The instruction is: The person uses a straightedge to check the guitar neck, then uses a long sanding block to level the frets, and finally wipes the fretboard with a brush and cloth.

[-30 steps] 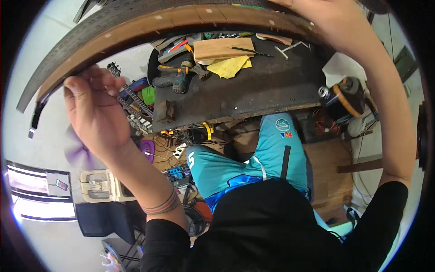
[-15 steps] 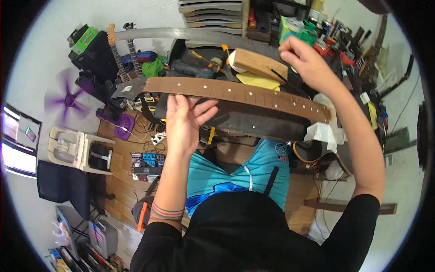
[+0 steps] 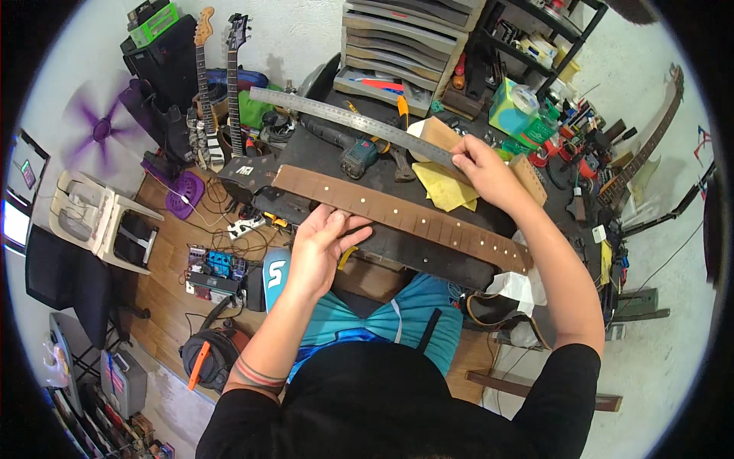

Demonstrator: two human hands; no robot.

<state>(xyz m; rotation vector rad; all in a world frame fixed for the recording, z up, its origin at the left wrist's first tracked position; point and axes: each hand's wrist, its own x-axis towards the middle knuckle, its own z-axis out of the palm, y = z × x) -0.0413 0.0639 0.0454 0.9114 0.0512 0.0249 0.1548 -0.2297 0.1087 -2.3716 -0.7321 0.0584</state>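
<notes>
A brown guitar neck (image 3: pixel 359 203) with white dot inlays and slots across its fretboard lies slantwise over the dark bench. My left hand (image 3: pixel 319 249) is at its near edge toward the left end, palm up, some fingers tucked under the wood and partly hidden. In my right hand (image 3: pixel 482 172), thumb and fingers pinch the right end of a long steel ruler (image 3: pixel 344 116). That ruler slants above the bench, beyond the neck and apart from it. White paper (image 3: pixel 514 291) sits by the neck's right end.
Behind the neck lie a cordless drill (image 3: pixel 359 158), a hammer (image 3: pixel 403 164), yellow sandpaper (image 3: pixel 443 187) and a wooden block (image 3: pixel 440 133). A drawer unit (image 3: pixel 401 46) stands at the back. Guitars (image 3: pixel 234 92) lean at the far left, near a purple fan (image 3: pixel 101 130).
My right hand has come down and nearer, bringing the ruler closer to the neck. The view has shifted, so more of the bench's back shows. My left hand stays at the neck.
</notes>
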